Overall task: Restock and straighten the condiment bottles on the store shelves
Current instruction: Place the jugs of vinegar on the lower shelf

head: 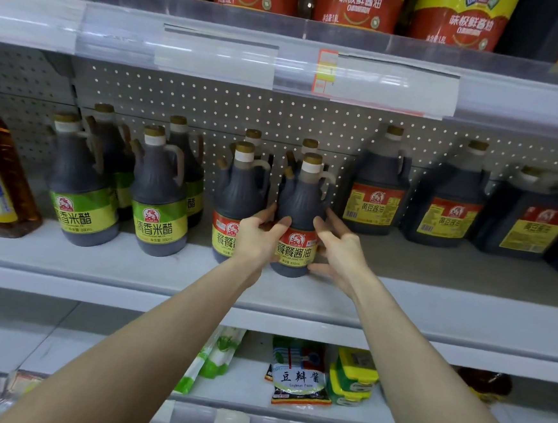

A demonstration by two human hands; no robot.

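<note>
On the middle shelf (430, 303), the green-labelled vinegar bottles (160, 195) stood at the left in two short rows, labels facing out, likely so shoppers could read them. Next came a red-labelled soy sauce bottle (234, 204), just beside the one being handled. The left hand (255, 239) wrapped the front soy sauce bottle (300, 219) from its left, thumb across the label, while the right hand (341, 249) cupped its right side, fingers spread; together they seemed to be squaring it with its neighbour. Further right, the larger jugs (377, 192) sat well apart, farther back.
</note>
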